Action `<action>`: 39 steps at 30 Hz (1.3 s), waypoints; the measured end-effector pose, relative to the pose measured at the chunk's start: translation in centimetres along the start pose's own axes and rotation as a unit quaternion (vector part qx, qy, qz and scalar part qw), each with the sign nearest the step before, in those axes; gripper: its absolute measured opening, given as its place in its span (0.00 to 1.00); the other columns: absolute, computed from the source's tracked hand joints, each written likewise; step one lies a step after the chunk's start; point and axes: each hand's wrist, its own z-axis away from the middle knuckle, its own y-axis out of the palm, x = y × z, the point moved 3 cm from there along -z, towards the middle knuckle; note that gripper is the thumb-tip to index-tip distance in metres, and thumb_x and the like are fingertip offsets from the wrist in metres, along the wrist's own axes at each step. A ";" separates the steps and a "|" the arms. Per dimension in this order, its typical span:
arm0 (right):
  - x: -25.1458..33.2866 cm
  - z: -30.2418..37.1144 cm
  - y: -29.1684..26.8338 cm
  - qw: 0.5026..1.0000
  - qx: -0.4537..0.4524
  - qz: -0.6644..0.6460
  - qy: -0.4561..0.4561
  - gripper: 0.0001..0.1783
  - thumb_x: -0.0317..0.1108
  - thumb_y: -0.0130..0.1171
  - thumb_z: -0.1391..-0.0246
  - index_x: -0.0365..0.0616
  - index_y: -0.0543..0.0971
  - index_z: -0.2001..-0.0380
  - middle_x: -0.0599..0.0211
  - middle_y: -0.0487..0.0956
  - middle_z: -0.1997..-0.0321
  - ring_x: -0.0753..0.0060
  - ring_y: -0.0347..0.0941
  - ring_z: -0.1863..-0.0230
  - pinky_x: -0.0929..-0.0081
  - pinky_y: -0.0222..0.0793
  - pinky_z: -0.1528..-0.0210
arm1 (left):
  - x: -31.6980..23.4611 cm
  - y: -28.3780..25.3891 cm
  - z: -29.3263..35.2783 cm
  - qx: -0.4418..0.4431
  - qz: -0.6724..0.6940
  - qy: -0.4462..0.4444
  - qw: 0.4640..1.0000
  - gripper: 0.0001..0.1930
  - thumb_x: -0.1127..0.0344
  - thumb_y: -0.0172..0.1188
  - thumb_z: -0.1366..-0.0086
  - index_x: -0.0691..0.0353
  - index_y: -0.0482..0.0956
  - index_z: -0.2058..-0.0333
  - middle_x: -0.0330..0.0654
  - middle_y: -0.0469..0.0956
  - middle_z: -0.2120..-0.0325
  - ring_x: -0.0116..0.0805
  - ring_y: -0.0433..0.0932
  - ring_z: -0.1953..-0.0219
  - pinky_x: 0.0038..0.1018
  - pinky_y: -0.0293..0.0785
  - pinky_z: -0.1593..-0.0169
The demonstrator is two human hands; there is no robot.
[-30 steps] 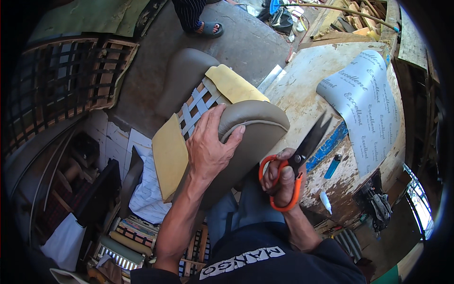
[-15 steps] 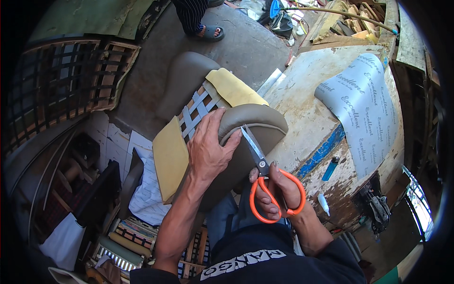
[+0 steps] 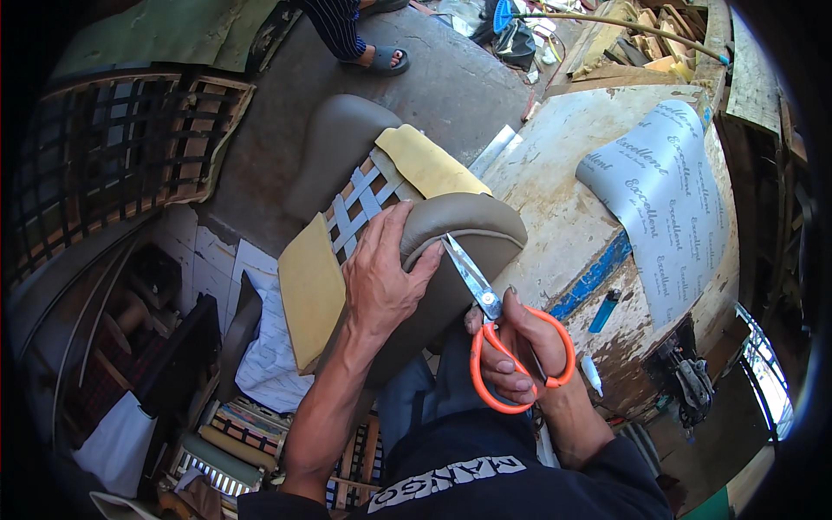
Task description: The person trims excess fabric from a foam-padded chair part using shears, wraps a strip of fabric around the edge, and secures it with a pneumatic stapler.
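Scissors (image 3: 484,299) with orange handles are in my right hand (image 3: 518,355), fingers and thumb through the loops. Their blades look nearly closed, the tips against the piped front edge of a grey-brown upholstered armrest (image 3: 464,215). My left hand (image 3: 381,264) grips that armrest, fingers over its padded top and thumb on the piping close to the blade tips. Behind it the chair frame shows crossed grey webbing (image 3: 366,208) between yellow foam pieces (image 3: 312,299). Whether the tips touch thread or fabric is too small to tell.
On the worn wooden table (image 3: 555,173) to the right lie a printed grey sheet (image 3: 663,204), a blue lighter (image 3: 605,312) and a small white tube (image 3: 592,374). A webbed frame (image 3: 113,165) stands at left. Another person's sandalled foot (image 3: 386,61) is at the top.
My right hand has shifted slightly right, turning the scissors, and the blades have drawn together. My left hand stays on the armrest. The other person's foot has moved a little.
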 end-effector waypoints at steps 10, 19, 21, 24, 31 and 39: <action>0.0 -0.1 -0.1 0.999 -0.015 0.035 -0.004 0.34 0.59 0.32 0.24 0.37 0.73 0.47 0.65 0.69 0.80 0.73 0.61 0.90 0.78 0.62 0.89 | 0.0 0.0 0.0 -0.001 -0.004 0.001 1.000 0.30 0.58 0.71 0.39 0.60 0.75 0.40 0.50 0.80 0.48 0.51 0.82 0.49 0.39 0.79 0.47; -0.2 -0.2 -0.1 0.990 -0.061 0.127 -0.010 0.32 0.59 0.33 0.24 0.40 0.74 0.49 0.68 0.68 0.81 0.78 0.62 0.90 0.80 0.63 0.90 | 0.0 0.0 0.0 0.005 -0.005 0.000 1.000 0.30 0.56 0.70 0.39 0.63 0.75 0.40 0.52 0.79 0.48 0.53 0.81 0.48 0.41 0.79 0.47; -0.6 -0.3 -0.5 0.974 -0.084 0.210 -0.034 0.30 0.58 0.34 0.23 0.40 0.74 0.50 0.69 0.69 0.82 0.79 0.63 0.90 0.80 0.62 0.90 | 0.1 0.0 0.0 0.011 -0.002 -0.002 1.000 0.31 0.55 0.70 0.38 0.65 0.74 0.41 0.53 0.79 0.48 0.54 0.81 0.48 0.43 0.78 0.46; -0.8 -0.5 -1.2 0.964 -0.092 0.243 -0.052 0.27 0.55 0.37 0.23 0.40 0.74 0.51 0.69 0.69 0.81 0.80 0.63 0.90 0.80 0.62 0.89 | 0.0 -0.1 0.0 0.010 0.005 0.003 1.000 0.31 0.55 0.70 0.38 0.66 0.74 0.41 0.53 0.79 0.48 0.54 0.80 0.48 0.43 0.78 0.46; -1.3 -1.5 -1.5 0.872 -0.167 0.441 -0.135 0.26 0.56 0.46 0.25 0.41 0.74 0.53 0.73 0.65 0.84 0.81 0.62 0.89 0.81 0.59 0.87 | 0.1 0.0 0.0 0.003 -0.008 0.009 1.000 0.31 0.59 0.71 0.39 0.62 0.74 0.40 0.51 0.80 0.48 0.52 0.82 0.49 0.40 0.79 0.47; -2.1 -1.3 -1.5 0.898 -0.143 0.397 -0.122 0.27 0.57 0.44 0.25 0.41 0.74 0.51 0.72 0.67 0.83 0.80 0.64 0.89 0.80 0.61 0.87 | 0.1 -0.1 0.0 0.000 -0.001 0.009 1.000 0.30 0.60 0.71 0.40 0.62 0.74 0.40 0.51 0.80 0.48 0.52 0.82 0.49 0.40 0.79 0.47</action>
